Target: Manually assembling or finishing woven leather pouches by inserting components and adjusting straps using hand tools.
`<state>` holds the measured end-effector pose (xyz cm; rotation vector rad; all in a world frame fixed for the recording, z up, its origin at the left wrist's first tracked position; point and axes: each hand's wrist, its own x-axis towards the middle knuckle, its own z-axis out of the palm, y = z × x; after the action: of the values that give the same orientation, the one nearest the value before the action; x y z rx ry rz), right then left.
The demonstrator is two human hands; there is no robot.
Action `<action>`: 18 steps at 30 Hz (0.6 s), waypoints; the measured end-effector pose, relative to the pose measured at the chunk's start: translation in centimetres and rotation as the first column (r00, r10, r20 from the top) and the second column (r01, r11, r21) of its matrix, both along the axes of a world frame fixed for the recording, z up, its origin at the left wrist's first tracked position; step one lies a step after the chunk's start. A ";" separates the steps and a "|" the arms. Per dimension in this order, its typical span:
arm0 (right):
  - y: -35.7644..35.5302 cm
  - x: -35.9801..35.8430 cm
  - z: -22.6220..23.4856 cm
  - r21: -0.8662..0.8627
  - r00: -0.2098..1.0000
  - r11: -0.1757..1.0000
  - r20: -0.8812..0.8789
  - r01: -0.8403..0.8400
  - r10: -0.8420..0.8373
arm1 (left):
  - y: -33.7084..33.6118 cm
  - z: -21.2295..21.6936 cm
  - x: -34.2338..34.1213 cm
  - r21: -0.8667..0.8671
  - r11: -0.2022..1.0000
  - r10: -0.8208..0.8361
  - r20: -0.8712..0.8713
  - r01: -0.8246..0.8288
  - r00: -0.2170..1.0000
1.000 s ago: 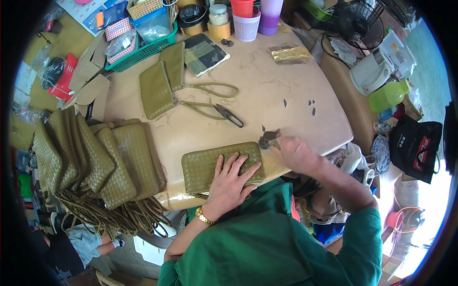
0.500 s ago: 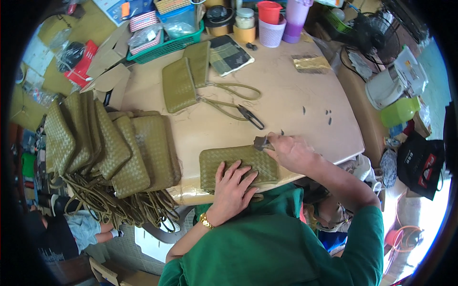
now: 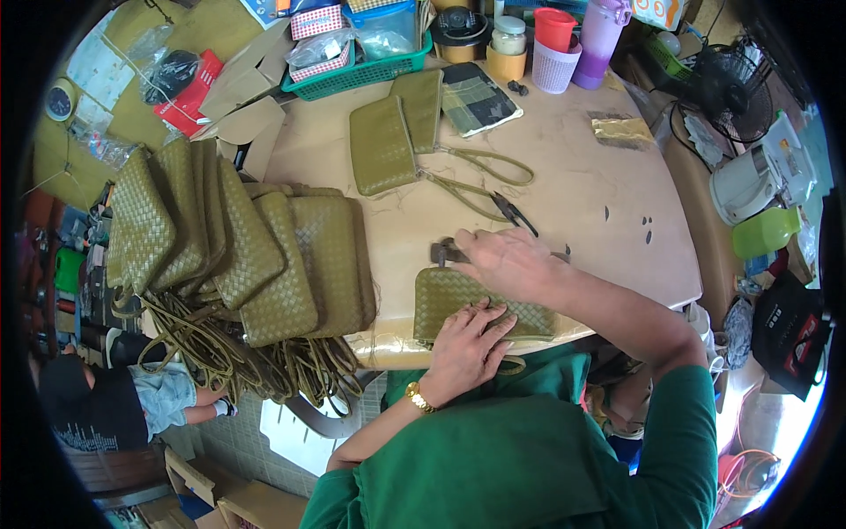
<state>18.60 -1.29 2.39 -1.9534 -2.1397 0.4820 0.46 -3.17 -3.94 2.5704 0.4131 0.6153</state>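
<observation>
An olive woven pouch lies flat at the table's near edge. My left hand rests on its lower part with the fingers outstretched, pressing it against the table. Over the pouch's far edge, near its left corner, my right hand pinches a small dark brown piece. What that piece is made of I cannot tell. A pair of black thread snips lies just beyond my right hand, by the wrist strap of another olive pouch.
At the left, woven pouches are piled, their straps hanging over the edge. A patterned notebook, a green basket and cups stand at the back. A fan and a white pitcher are at right.
My right hand has moved the dark piece along the pouch's far edge, from the right corner to the left one. The left hand stays on the pouch. The whole view has shifted.
</observation>
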 end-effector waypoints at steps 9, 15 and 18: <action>2.4 -3.1 0.2 0.073 0.994 0.997 -0.105 -0.019 0.027 | 0.1 -0.1 -0.1 -0.056 0.998 0.007 0.038 -0.005 0.999; 2.3 -2.4 0.3 0.107 0.997 0.992 0.009 -0.074 0.074 | -0.3 0.5 -0.2 -0.043 0.999 -0.002 0.014 0.003 1.000; 2.0 -3.2 -0.5 -0.091 0.985 0.993 -0.164 -0.076 0.060 | -0.1 0.6 -0.4 -0.081 0.997 -0.003 0.005 0.003 1.000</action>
<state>15.41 0.70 1.90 -1.8251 -2.1230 0.7426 0.09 -3.26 -3.39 2.4919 0.4235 0.5922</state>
